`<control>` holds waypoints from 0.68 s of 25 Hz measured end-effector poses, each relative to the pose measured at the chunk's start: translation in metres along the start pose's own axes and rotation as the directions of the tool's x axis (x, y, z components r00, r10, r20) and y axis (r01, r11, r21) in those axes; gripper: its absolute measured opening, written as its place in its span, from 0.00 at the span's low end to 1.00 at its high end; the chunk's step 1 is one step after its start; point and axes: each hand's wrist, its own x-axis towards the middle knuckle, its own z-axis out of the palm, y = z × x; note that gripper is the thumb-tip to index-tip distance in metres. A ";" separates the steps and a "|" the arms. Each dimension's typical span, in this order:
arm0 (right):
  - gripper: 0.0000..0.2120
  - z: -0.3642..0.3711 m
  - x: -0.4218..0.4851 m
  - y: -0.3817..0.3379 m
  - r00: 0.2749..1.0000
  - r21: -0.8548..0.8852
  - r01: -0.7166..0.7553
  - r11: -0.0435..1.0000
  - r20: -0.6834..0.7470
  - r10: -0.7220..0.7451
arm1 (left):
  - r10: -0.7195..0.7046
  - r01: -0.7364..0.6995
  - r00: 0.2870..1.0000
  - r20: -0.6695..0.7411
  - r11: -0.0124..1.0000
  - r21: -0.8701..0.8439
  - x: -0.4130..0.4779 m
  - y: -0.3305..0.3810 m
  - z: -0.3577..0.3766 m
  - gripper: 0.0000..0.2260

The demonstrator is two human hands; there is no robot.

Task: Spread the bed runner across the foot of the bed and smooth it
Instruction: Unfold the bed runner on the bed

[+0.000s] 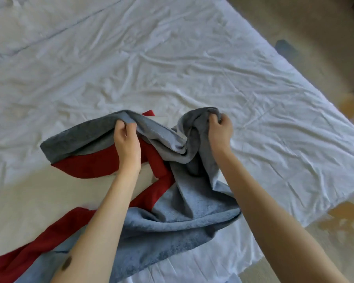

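We note: runner (172,221) lies rumpled on the bed (192,68), blue over red. Our left hand (127,144) pinches its folded edge; our right hand (220,131) clutches a bunched end. The rest trails below both hands toward us.

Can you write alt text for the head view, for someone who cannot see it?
A left hand and right hand grip the bunched edge of a crumpled blue and red runner on a wrinkled white bed.

Soft even daylight. Sheet (274,150) brightest right of the grip, creamier left. Faint shadows under the runner (182,221) folds. Edges bend; floor (315,37) far beyond blurs.
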 end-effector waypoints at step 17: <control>0.10 -0.129 -0.025 0.135 0.840 0.303 -0.381 0.874 -0.281 0.464 | 0.228 -0.600 0.527 0.819 0.782 0.168 -0.067 0.022 0.269 0.10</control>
